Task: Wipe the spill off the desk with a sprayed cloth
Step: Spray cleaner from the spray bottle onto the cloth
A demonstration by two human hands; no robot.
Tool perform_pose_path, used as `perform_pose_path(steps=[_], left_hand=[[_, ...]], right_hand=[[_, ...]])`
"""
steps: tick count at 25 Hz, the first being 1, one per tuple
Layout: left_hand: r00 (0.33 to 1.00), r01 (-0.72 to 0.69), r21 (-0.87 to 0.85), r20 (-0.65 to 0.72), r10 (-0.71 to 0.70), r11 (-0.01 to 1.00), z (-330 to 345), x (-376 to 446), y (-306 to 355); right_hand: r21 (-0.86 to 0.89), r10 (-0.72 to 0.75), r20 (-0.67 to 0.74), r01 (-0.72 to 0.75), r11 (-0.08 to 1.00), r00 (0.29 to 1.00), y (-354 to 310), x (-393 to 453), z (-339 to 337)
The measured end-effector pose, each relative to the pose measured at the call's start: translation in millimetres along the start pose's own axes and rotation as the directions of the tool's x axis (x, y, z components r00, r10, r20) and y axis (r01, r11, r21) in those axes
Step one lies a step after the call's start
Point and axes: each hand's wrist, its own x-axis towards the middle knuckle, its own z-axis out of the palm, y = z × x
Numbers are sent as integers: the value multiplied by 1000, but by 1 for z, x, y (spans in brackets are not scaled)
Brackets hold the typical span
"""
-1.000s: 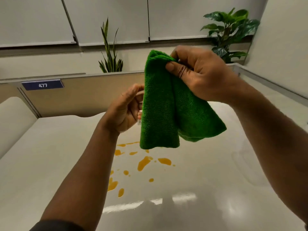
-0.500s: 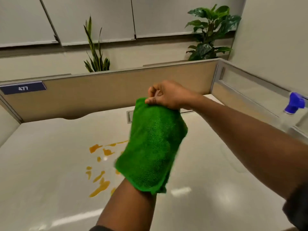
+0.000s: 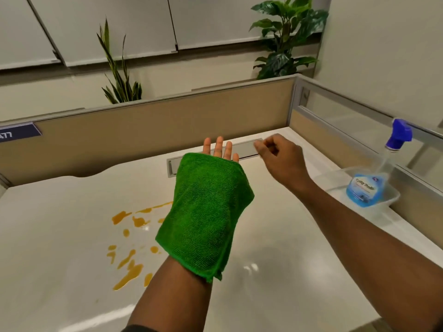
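Note:
A folded green cloth (image 3: 206, 212) lies draped over my left hand (image 3: 219, 149), which is flat with its fingers straight and their tips showing past the cloth's far edge. This hand hovers above the white desk (image 3: 275, 271). My right hand (image 3: 280, 156) hangs just right of the cloth, fingers loosely curled, holding nothing. An orange spill (image 3: 129, 236) of streaks and drops spreads over the desk to the left of my left forearm. A clear spray bottle (image 3: 369, 188) with blue liquid and a blue nozzle stands at the right edge.
The spray bottle sits in a clear tray (image 3: 335, 180) against the right glass partition. A tan partition (image 3: 143, 130) runs along the back, with a grey cable slot (image 3: 242, 149) in front of it. Two potted plants (image 3: 119, 75) stand behind it.
My right hand laid the cloth over my left hand, let go and moved off to the right. My view turned right, so the spray bottle is now in sight.

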Motion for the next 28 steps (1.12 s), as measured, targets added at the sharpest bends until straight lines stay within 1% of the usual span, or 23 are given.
perform_pose_path(steps=[2,3,4,6,8,9,11,12,14,15,17,18,21,24,26,28], left_hand=[[1000,-12,-9,-23,12,1000,1,6,-8],[999,-30,4,-37,30,1000,2,7,-12],[998,-47,3,-41,47,999,7,7,-16],[996,-69,-15,-54,68,997,8,13,-23],[993,-105,15,-48,105,994,9,18,-30],[992,-118,32,-40,119,993,9,21,-33],[991,-135,52,-11,136,989,8,29,-40],[989,-146,65,-7,147,987,8,32,-42],[986,-165,82,2,165,983,8,37,-45],[986,-167,79,4,167,983,6,39,-47],[973,-231,68,-2,232,971,2,42,-49],[972,-236,63,-2,237,970,2,41,-48],[974,-225,89,-20,228,970,5,38,-51],[962,-263,76,-57,268,962,12,30,-50],[953,-287,58,-81,291,956,15,26,-40],[954,-283,44,-87,286,958,17,24,-33]], right_hand=[[-27,20,-144,-24,999,989,36,-13,-19],[-36,34,-235,-44,998,972,54,-18,-30],[-38,55,-335,-72,997,941,70,-21,-42],[-12,109,-515,-134,991,850,105,-25,-71],[-10,143,-626,-192,981,766,136,-25,-98],[-17,164,-657,-233,972,736,152,-22,-110],[0,258,-661,-343,939,705,183,-10,-136],[16,329,-627,-410,912,706,198,-2,-147],[57,491,-503,-539,840,712,222,17,-159],[68,533,-427,-562,824,730,232,27,-163],[81,511,-282,-511,856,812,246,51,-167],[67,484,-269,-485,872,833,250,59,-168],[65,446,-329,-451,890,833,265,72,-179],[168,465,-340,-434,885,817,271,82,-178],[218,448,-365,-393,893,816,260,86,-172],[258,389,-381,-307,916,839,237,96,-179]])
